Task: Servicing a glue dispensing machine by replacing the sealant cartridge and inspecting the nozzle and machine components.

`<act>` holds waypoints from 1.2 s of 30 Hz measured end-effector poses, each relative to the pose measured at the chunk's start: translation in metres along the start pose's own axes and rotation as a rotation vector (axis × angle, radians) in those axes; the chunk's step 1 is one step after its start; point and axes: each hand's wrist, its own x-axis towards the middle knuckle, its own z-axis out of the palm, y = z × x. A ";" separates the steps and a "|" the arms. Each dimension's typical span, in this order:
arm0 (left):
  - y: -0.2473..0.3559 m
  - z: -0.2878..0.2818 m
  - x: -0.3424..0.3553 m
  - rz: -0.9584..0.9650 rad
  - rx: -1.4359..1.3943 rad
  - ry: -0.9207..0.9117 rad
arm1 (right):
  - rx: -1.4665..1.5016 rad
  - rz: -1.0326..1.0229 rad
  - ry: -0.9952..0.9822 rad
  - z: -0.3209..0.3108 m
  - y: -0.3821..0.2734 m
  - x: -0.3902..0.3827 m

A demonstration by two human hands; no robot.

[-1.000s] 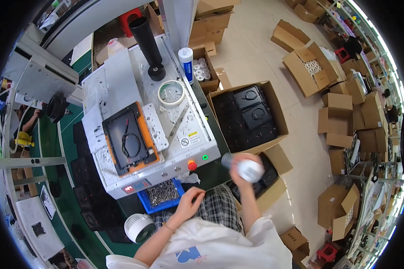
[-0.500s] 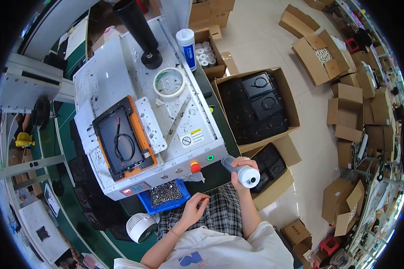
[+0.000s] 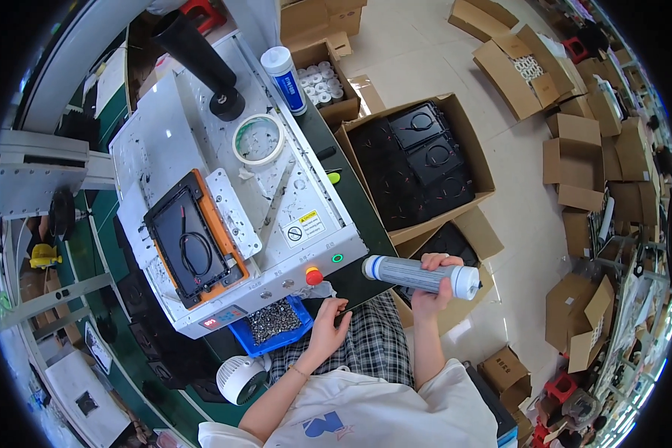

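Observation:
My right hand point(image 3: 434, 290) is wrapped round a sealant cartridge point(image 3: 403, 273), a grey printed tube with white ends. It lies nearly level, past the machine's front right corner, with its white cap end to the right. My left hand point(image 3: 327, 328) rests over my lap, just right of a blue bin point(image 3: 295, 335) full of small metal parts point(image 3: 276, 321). Its fingers are loosely bent with thumb and forefinger apart, holding nothing that I can see. On the white machine point(image 3: 276, 246) a black housing point(image 3: 190, 246) with a coiled cable sits in an orange fixture point(image 3: 215, 231).
A tape roll point(image 3: 259, 140), a black cylinder point(image 3: 201, 63) and an upright blue-and-white cartridge point(image 3: 284, 78) stand on the machine. A red emergency button point(image 3: 314, 275) projects from its front. An open carton point(image 3: 487, 160) of black housings stands right. A small white fan point(image 3: 239, 378) is beside my lap.
My right hand has moved right, swinging the cartridge from pointing up toward me to lying nearly level. My left hand has shifted slightly upward. The view has tilted a little.

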 end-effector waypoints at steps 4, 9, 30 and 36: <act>-0.002 0.005 0.008 0.049 0.044 -0.001 | 0.065 0.108 0.126 -0.002 -0.002 0.008; -0.006 0.010 0.011 0.033 0.048 -0.048 | 0.434 0.236 0.430 -0.025 -0.013 0.032; -0.004 0.050 0.028 -0.078 0.575 -0.371 | -0.592 0.934 -0.252 -0.144 0.065 0.094; -0.003 0.049 0.024 -0.206 0.596 -0.372 | -0.949 0.987 -1.255 -0.077 0.179 0.129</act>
